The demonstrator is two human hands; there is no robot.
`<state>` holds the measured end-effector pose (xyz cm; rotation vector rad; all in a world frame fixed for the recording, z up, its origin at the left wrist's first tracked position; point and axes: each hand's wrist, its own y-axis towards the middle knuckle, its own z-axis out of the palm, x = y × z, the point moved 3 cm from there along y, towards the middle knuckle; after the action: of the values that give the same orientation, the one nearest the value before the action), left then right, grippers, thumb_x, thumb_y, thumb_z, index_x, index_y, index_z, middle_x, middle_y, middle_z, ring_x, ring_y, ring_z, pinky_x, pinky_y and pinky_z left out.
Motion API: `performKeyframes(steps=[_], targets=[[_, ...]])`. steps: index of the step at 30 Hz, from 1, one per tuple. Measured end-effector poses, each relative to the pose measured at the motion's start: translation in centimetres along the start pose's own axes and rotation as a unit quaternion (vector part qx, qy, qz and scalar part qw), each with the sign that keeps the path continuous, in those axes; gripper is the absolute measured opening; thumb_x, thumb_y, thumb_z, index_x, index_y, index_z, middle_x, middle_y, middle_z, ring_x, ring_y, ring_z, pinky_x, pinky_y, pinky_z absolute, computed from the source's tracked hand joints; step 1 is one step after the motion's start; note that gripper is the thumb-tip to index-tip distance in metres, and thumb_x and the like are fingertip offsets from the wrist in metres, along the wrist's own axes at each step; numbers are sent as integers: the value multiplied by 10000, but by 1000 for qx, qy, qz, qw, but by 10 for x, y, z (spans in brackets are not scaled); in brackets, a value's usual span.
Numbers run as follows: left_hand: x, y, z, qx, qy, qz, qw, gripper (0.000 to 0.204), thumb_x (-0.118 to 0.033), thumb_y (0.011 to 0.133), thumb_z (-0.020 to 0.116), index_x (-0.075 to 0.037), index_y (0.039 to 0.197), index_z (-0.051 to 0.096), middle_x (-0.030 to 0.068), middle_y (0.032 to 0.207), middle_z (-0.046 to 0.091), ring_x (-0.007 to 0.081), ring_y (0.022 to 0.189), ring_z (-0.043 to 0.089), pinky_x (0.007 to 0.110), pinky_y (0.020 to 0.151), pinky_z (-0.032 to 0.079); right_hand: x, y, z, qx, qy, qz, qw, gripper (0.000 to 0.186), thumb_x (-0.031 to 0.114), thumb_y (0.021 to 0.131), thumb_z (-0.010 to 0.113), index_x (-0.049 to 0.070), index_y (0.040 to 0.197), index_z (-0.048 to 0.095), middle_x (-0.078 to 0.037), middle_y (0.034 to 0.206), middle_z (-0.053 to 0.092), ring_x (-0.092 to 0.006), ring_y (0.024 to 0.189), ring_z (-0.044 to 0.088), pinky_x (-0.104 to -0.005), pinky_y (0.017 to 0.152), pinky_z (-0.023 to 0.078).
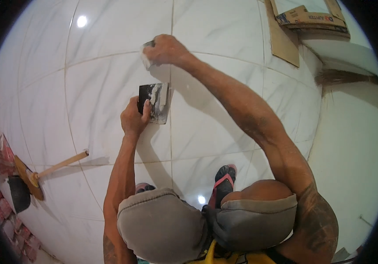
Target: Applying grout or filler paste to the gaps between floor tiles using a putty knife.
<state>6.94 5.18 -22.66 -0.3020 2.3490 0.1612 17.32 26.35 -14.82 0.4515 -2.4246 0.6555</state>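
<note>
My left hand (pixel 133 118) grips a black rectangular plate (pixel 144 91) low over the white tiles, thumb on top. Whitish paste (pixel 156 99) is smeared across the plate's face. Farther out, my right hand (pixel 168 50) is closed round a small flat spreader (pixel 146 61) coated in white, with a dark part showing by the fingers. It is at or just above a tile joint; whether it touches, I cannot tell. Marbled white floor tiles (pixel 211 123) with thin joints lie beneath both hands.
On the left stands a wooden-handled tool (pixel 63 165) with a flat yellowish head, beside a dark container (pixel 19 193) and red packages (pixel 17 224). Cardboard (pixel 286 48) and dark bristles (pixel 345 77) lie by the right wall. My bent knees and sandalled feet (pixel 224 180) are close in.
</note>
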Motion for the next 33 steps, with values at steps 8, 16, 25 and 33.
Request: performKeyframes(steps=[8,16,25,33], targets=[[1,-1,-8,-11,-15,20,1000,233,-256,894,656,-51,981,587,129,734,657,306,615,645,390,555,506,-94,-76,-106,-42,182,1,982,361,285,920,595,-37,1077,637,-59,941,651,-137,854,610,-308,785,509],[-1,-2,4,-17,-9,13,1000,244,-266,888,660,-55,985,586,130,746,663,312,623,650,393,556,509,-169,-121,-21,-148,-450,-253,843,455,6,715,595,7,1170,595,-171,1003,585,-342,979,557,-399,856,500],[1,0,-2,-18,-9,5,1000,251,-273,882,665,-53,977,589,129,742,663,304,622,653,388,557,512,-170,-106,-125,-126,-332,104,929,363,227,772,561,-56,986,637,-219,882,666,-372,862,653,-450,776,537],[-2,1,-10,-19,-3,-6,1000,255,-278,881,666,-51,976,598,135,744,665,308,629,655,387,560,515,-107,-52,-48,-58,-292,102,949,364,285,728,529,-7,841,716,-204,885,702,-370,833,683,-455,750,551]])
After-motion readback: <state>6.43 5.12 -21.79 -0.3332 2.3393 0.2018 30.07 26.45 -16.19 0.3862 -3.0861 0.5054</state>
